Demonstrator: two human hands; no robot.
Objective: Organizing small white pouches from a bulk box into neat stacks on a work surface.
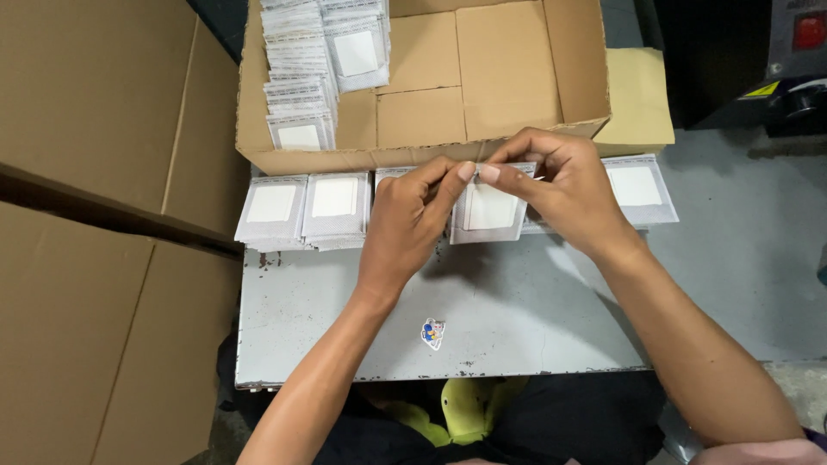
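Observation:
Both my hands meet over the middle of a grey metal table (482, 319). My left hand (409, 215) and my right hand (556, 185) pinch the top edge of one small clear pouch with a white square insert (491, 215), thumbs and forefingers almost touching. The pouch hangs just in front of an open cardboard box (482, 77). Stacks of the same pouches (303, 208) lie on the table to the left of my left hand, and another stack (639, 188) lies to the right of my right hand.
Inside the box, rows of pouches (310, 69) stand packed at its left end; the remainder of its floor is bare cardboard. Large flat cardboard sheets (95, 215) flank the table on the left. A dark machine (775, 60) sits at the upper right. A small sticker (432, 332) marks the table.

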